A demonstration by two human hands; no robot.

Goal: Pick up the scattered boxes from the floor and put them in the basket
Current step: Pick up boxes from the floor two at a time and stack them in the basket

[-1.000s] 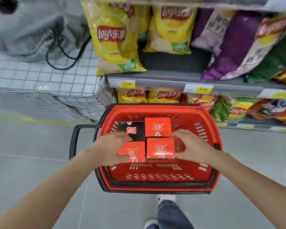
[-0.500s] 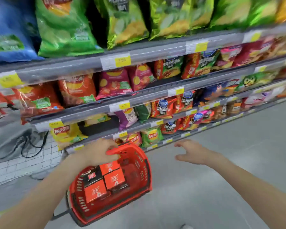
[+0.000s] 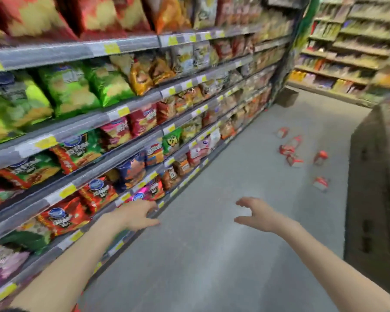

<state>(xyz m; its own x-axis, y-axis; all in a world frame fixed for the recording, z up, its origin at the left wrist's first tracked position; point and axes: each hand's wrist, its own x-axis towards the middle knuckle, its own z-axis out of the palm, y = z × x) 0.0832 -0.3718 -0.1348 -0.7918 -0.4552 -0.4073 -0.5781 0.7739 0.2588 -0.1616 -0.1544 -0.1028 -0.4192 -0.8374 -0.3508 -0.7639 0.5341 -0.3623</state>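
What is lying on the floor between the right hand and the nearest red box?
In the head view, only bare grey floor lies between the right hand and the nearest red box; that hand is open and empty.

six red boxes point(image 3: 286, 149), two hands point(image 3: 136, 216)

A bare strip of grey floor point(image 3: 212, 255) is lying open down the aisle between the snack shelving point(image 3: 122, 113) bounding it on the left and a dark display unit point(image 3: 374, 199) closing it in on the right. The left hand point(image 3: 140, 213) and right hand point(image 3: 260, 213) are hovering empty, fingers spread, over this strip with nothing beneath them. Farther along, scattered red boxes point(image 3: 291, 152) are lying on the floor near the display unit, and a brown carton point(image 3: 287, 96) is standing at the shelving's far end.
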